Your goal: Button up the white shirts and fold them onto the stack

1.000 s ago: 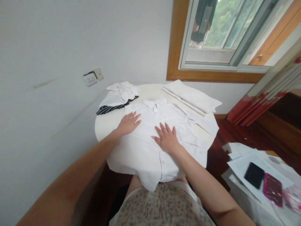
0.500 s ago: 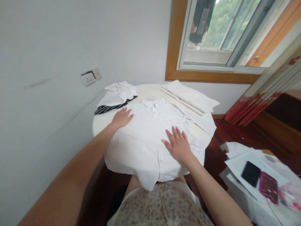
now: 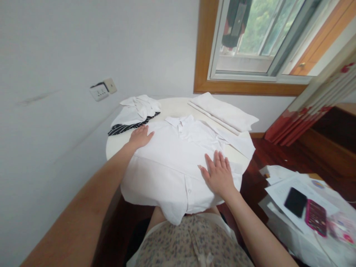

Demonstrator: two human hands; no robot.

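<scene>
A white collared shirt (image 3: 172,155) lies spread front-up on a small round white table (image 3: 119,146), its hem hanging over the near edge. My left hand (image 3: 139,136) lies flat and open on the shirt's left shoulder area. Flat and open too, my right hand (image 3: 219,174) presses the shirt's lower right side near the button placket. Neither hand grips the cloth.
A crumpled white garment with a black striped band (image 3: 135,116) sits at the table's far left. A folded white cloth (image 3: 225,115) lies at the far right. To the right, papers carry a black phone (image 3: 295,202) and a pink device (image 3: 315,222). The wall is close on the left.
Both hands have slid outward over the shirt: the left hand up and left toward the shoulder, the right hand to the right and nearer the hem.
</scene>
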